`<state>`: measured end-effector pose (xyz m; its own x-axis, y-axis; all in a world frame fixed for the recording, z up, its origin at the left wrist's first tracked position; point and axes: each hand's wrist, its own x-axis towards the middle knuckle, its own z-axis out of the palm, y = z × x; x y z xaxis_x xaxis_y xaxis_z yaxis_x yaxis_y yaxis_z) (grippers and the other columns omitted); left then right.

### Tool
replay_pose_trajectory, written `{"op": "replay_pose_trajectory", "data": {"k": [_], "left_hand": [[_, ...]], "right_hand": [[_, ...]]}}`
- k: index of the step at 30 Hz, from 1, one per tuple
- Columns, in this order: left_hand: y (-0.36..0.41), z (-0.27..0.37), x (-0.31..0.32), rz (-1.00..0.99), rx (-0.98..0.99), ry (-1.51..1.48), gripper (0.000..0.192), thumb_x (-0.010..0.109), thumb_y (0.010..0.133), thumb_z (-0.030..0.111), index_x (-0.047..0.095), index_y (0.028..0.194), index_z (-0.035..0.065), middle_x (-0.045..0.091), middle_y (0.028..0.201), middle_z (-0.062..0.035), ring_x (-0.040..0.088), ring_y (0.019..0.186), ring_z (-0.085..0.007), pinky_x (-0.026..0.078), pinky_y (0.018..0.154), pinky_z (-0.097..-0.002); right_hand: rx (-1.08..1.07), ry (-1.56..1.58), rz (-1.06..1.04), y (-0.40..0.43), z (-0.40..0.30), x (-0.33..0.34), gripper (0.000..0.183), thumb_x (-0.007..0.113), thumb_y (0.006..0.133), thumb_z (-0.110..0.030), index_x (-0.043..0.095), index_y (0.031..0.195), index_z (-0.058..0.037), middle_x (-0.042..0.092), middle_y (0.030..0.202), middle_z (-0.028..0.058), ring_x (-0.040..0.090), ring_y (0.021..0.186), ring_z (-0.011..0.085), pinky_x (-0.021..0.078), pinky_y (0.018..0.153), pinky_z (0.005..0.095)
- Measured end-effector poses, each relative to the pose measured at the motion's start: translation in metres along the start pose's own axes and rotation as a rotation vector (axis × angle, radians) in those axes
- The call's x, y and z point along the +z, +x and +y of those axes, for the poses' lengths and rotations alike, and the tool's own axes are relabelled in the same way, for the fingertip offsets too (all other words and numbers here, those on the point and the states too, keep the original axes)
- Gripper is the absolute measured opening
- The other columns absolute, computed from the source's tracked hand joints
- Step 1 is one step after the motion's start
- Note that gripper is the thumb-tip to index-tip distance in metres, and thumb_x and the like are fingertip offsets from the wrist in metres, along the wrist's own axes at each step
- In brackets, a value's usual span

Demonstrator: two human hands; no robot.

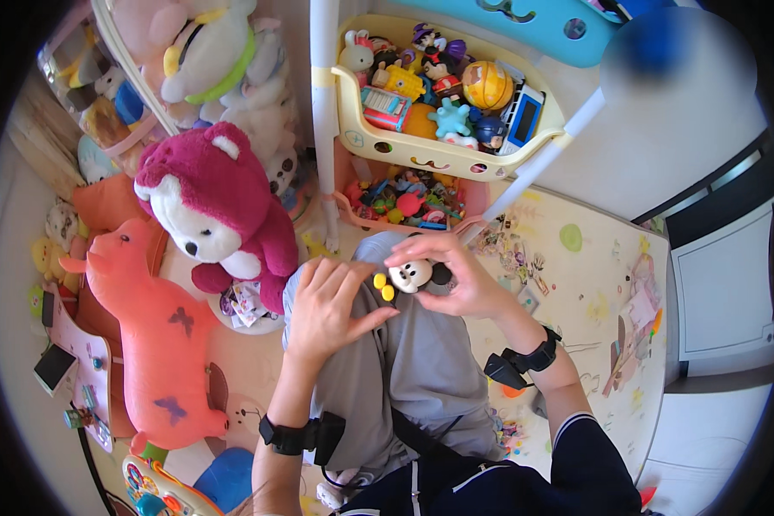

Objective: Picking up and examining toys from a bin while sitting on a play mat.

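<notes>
A small Mickey Mouse figure [411,276] with a white face, black ears and yellow feet is held over my lap. My right hand [461,277] curls around its head, fingers along the far side and thumb along the near side. Beside the yellow feet [383,287] is my left hand [329,306], its thumb and fingers spread apart; whether a fingertip touches the figure, I cannot tell. Both forearms wear black strapped devices. Grey trousers [426,361] lie beneath the hands.
Ahead stands a rack with a cream bin [413,145] of toys above a pink bin [406,216]. On the left are a magenta plush bear [264,213] and an inflatable pink animal [168,322]. Small pieces [522,258] are scattered over the patterned mat [567,297] at right.
</notes>
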<state>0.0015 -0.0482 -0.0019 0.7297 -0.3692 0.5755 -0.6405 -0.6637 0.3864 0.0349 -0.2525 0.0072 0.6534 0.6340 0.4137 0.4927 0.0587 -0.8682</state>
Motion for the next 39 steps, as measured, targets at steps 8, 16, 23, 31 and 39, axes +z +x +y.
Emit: {"op": "replay_pose_trajectory", "data": {"k": [8,16,23,31,39], "left_hand": [[-0.001,0.004,0.004,0.026,-0.066,0.026,0.028,0.069,0.065,0.029,0.054,0.072,0.0060,0.054,0.067,-0.0047,0.051,0.072,-0.0224,0.039,0.069,-0.0341],[-0.003,0.001,0.009,0.004,-0.070,0.069,0.028,0.067,0.068,0.028,0.055,0.080,0.0063,0.056,0.072,-0.0044,0.051,0.073,-0.0214,0.038,0.068,-0.0335],[-0.001,0.001,0.011,0.058,-0.211,-0.071,0.030,0.061,0.069,0.011,0.052,0.096,0.0033,0.058,0.080,-0.0046,0.052,0.071,-0.0206,0.039,0.067,-0.0322],[-0.008,-0.009,0.008,0.066,-0.240,-0.063,0.017,0.059,0.068,0.007,0.055,0.085,0.0044,0.057,0.075,-0.0056,0.052,0.070,-0.0227,0.039,0.065,-0.0323],[-0.007,-0.014,0.010,0.068,-0.209,-0.041,0.015,0.057,0.068,0.005,0.055,0.084,0.0041,0.056,0.073,-0.0061,0.052,0.070,-0.0234,0.038,0.064,-0.0330]], "right_hand": [[0.098,-0.084,0.102,0.010,0.000,0.017,0.060,0.055,0.064,0.005,0.039,0.121,-0.0063,0.032,0.130,0.0120,0.029,0.124,0.0238,0.0260,0.099,0.0343],[0.117,-0.130,0.255,0.018,0.023,0.017,0.044,0.067,0.071,-0.009,0.049,0.111,-0.0072,0.036,0.118,0.0073,0.039,0.110,0.0163,0.0375,0.090,0.0298],[-0.072,-0.414,0.764,0.095,0.057,-0.108,0.038,0.070,0.068,-0.013,0.053,0.102,-0.0075,0.051,0.096,0.0082,0.053,0.090,0.0194,0.0438,0.077,0.0306],[0.034,-1.314,0.369,0.100,0.097,-0.122,0.047,0.060,0.075,-0.039,0.049,0.114,-0.0143,0.054,0.097,0.0149,0.050,0.093,0.0308,0.0316,0.088,0.0374],[0.090,-1.247,0.451,0.086,0.075,-0.110,0.064,0.060,0.074,-0.042,0.033,0.130,-0.0283,0.029,0.133,0.0098,0.028,0.119,0.0308,0.0175,0.096,0.0451]]}}
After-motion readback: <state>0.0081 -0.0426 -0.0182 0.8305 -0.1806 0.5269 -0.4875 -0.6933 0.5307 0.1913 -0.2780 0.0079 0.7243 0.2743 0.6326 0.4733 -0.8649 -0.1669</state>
